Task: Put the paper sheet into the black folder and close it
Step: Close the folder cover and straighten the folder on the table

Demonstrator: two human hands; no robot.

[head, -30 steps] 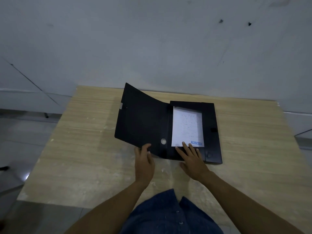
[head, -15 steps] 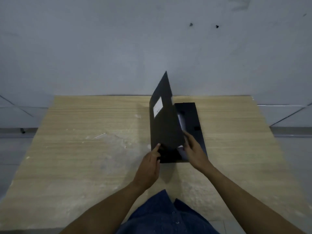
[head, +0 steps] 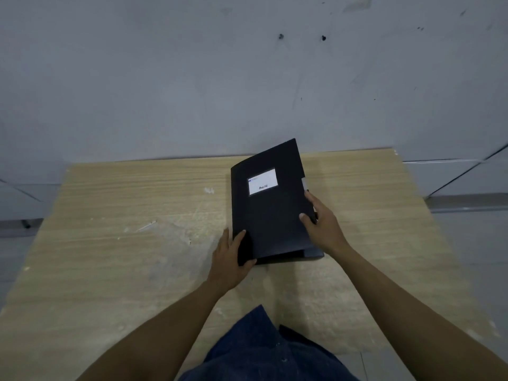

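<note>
The black folder point(head: 270, 213) lies on the wooden table point(head: 137, 215), its cover folded over the base and still slightly raised along the right and far edges. A white label point(head: 262, 181) shows on the cover. The paper sheet is hidden under the cover. My left hand point(head: 229, 259) grips the folder's near left corner, thumb on top. My right hand point(head: 323, 224) holds the right edge, with its thumb pressing on the cover and its fingers at the side.
A grey wall point(head: 247, 78) rises just behind the table's far edge. Grey floor point(head: 472, 229) shows to both sides. My blue clothing point(head: 264, 350) fills the bottom centre.
The cover swung from lying open on the left, through upright, down over the base, hiding the paper. My right hand moved from the sheet to the folder's right edge.
</note>
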